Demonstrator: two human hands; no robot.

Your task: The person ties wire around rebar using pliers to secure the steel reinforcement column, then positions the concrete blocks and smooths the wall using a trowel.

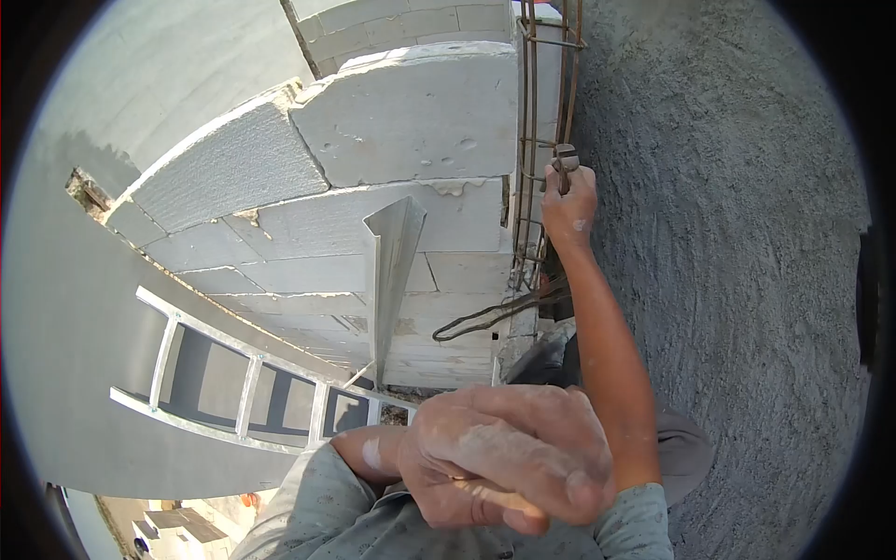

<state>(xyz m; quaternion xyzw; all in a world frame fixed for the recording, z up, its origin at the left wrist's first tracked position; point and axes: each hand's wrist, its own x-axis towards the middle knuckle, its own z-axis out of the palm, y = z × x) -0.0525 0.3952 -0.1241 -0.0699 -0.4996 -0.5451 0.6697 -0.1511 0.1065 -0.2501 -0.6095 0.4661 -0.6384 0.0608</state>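
Observation:
My right hand [570, 213] is stretched forward and closed around a pair of metal pincers [565, 159]. The tool's head is against or just in front of an upright rebar cage [529, 103] of thin rods joined by stirrups. Close to the camera, my left hand [509, 453] is blurred, dusty and closed, its fingers pressed together over the thumb. Whatever it may hold is hidden. Beyond it, a dark bent wire loop [467, 322] sticks out from the foot of the cage.
A pale block wall [411, 117] runs left of the cage. A metal channel profile [387, 280] leans on it, near an aluminium ladder [250, 392]. Rough grey plaster or concrete [728, 243] fills the right side. Buildings [177, 532] show far below at lower left.

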